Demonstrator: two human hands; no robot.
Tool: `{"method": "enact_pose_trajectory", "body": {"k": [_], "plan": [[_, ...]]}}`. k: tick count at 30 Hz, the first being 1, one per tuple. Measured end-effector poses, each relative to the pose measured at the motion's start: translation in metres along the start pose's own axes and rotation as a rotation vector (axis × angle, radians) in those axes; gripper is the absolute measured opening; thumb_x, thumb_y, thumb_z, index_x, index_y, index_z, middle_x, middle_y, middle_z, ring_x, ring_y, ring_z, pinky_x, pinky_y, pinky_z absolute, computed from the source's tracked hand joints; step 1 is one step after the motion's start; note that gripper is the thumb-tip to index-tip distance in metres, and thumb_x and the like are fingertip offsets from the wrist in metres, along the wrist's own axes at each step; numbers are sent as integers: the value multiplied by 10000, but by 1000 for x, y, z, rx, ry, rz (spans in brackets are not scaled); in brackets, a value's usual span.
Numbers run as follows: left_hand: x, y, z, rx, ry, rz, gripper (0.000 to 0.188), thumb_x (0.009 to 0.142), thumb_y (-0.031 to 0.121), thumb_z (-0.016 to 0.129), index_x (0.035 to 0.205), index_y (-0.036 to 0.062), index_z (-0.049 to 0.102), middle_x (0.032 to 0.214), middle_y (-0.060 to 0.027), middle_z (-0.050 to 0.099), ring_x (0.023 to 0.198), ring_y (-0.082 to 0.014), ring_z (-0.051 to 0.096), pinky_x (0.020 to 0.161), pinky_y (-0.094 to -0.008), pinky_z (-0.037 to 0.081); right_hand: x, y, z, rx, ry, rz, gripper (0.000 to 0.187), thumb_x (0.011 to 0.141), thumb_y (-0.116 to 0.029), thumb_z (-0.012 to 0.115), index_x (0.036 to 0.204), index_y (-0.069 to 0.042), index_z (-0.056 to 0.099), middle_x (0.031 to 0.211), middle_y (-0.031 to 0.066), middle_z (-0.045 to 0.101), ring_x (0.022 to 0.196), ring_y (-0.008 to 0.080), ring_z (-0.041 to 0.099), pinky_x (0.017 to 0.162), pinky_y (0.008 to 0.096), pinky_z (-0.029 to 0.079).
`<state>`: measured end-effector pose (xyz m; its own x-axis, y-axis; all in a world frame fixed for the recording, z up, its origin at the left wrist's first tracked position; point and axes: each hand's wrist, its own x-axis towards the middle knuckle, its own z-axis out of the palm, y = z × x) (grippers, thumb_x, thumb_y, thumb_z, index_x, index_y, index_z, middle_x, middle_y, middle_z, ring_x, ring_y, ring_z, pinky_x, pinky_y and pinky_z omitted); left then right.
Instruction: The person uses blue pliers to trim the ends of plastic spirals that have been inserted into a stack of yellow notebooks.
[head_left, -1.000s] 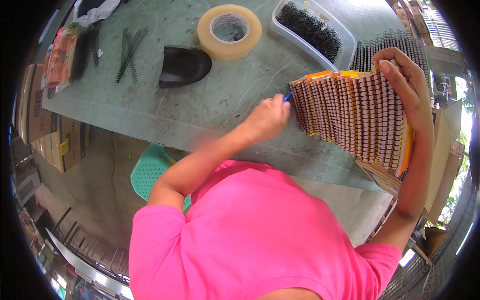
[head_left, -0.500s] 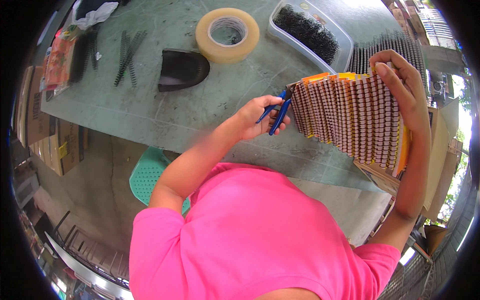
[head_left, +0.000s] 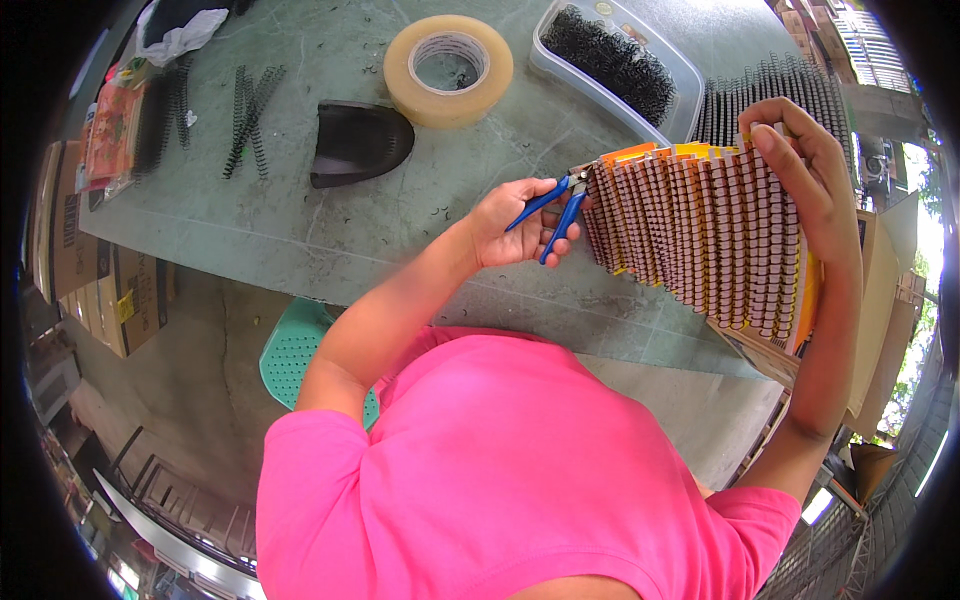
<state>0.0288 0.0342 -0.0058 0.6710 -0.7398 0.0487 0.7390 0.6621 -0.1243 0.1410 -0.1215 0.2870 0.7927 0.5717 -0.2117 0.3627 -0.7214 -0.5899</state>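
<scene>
Blue-handled cutters (head_left: 568,218) are sitting, handles spread, in the half-curled grip of the left hand (head_left: 500,225), tips at the left end of coil-bound booklets (head_left: 690,230); the right hand (head_left: 815,180) is clasping their upper right end by the table (head_left: 270,220).

A broad roll of packing tape (head_left: 450,112) lies flat on a grey-green table (head_left: 270,235), well back from the near edge. Toward the left edge sits a black piece (rounded at one end, straight at the other) (head_left: 360,146). A crumpled white plastic bag (head_left: 190,40) rests near that edge. Cardboard boxes (head_left: 90,255) stand by the near left corner; a perforated green seat (head_left: 290,355) shows below the near edge.
</scene>
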Motion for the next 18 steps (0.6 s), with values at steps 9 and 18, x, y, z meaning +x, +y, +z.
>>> {"method": "enact_pose_trajectory", "body": {"k": [9, 18], "plan": [[7, -27, 58, 1598, 977, 205, 407, 937, 355, 354, 1170, 33, 439, 974, -256, 551, 879, -390, 576, 773, -449, 458, 2, 0, 1, -20, 10, 6, 334, 827, -354, 554, 852, -21, 563, 694, -1, 515, 649, 57, 465, 597, 198, 343], [1, -14, 42, 261, 351, 118, 458, 948, 364, 254, 1205, 39, 449, 1063, -235, 561, 923, -367, 584, 806, -491, 468, 0, -3, 1, -17, 16, -2, 322, 829, -339, 562, 853, -18, 563, 692, -7, 512, 656, 50, 464, 602, 191, 346]]}}
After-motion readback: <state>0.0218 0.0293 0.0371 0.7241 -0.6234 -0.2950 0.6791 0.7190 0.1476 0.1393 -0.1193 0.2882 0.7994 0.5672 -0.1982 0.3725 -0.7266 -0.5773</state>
